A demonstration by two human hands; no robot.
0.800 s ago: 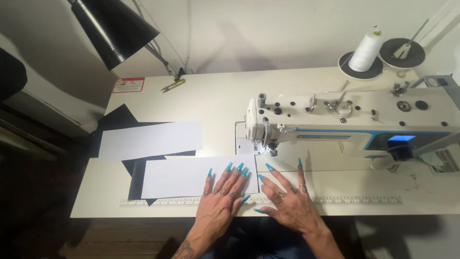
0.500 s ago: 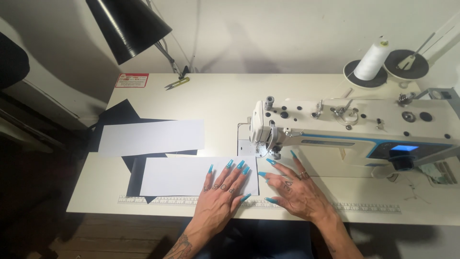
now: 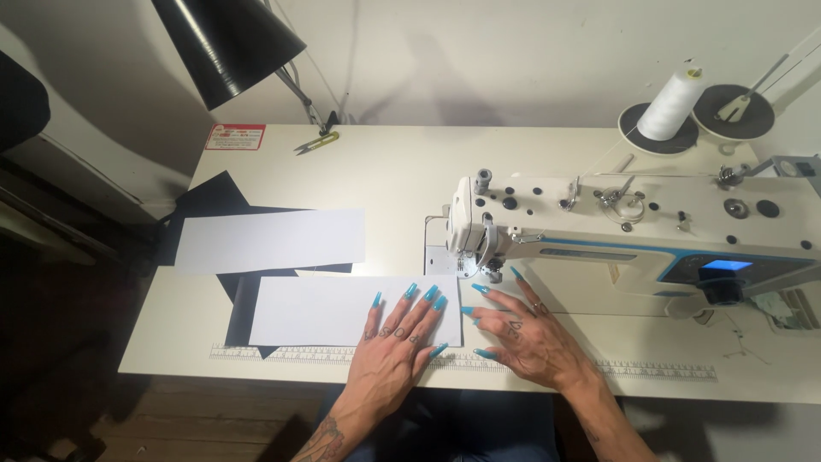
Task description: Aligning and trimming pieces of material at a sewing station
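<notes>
My left hand [image 3: 395, 342] lies flat, fingers spread, on the right end of a white rectangular piece [image 3: 333, 310] at the table's front. My right hand [image 3: 523, 332] rests flat beside it on the table, fingers pointing toward the needle area [image 3: 489, 272] of the white sewing machine [image 3: 633, 227]. Both hands have long turquoise nails. Neither hand grips anything. The white piece's right edge lies just left of the needle plate [image 3: 438, 257].
A second white piece [image 3: 269, 239] lies over black fabric [image 3: 209, 201] to the left. A ruler strip [image 3: 299, 352] runs along the table's front edge. At the back are small snips [image 3: 315, 144], a black lamp [image 3: 227, 43] and a white thread cone [image 3: 671, 104].
The view has shifted slightly. My right hand has slid a little right and back from the needle; my left hand stays pressed on the white piece.
</notes>
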